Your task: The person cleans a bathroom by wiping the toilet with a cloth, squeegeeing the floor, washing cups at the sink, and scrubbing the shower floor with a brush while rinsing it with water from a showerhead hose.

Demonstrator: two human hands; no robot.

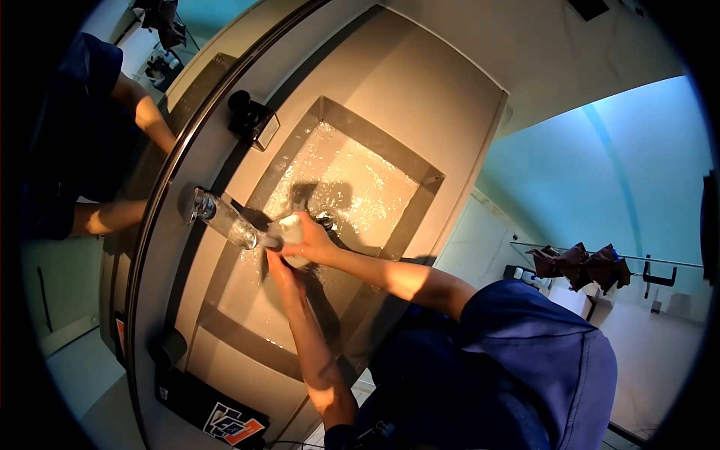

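Under the silver tap point(229, 221), my right hand point(313, 244) is closed around a small whitish, partly see-through object point(289, 224). Its exact kind cannot be made out. From below, my left hand point(285, 276) meets the same object with its fingers curled against it. Some of those fingertips are hidden. Both hands are over the rectangular sink point(250, 339), where water ripples and glints. The dark drain point(325, 220) shows just beyond my right hand.
A wide mirror point(112, 165) runs behind the tap. On the counter are a black item with a framed front point(267, 130), a dark round container point(169, 348) and a black pouch with a logo point(217, 409). Brown cloths point(577, 266) hang from a rail at right.
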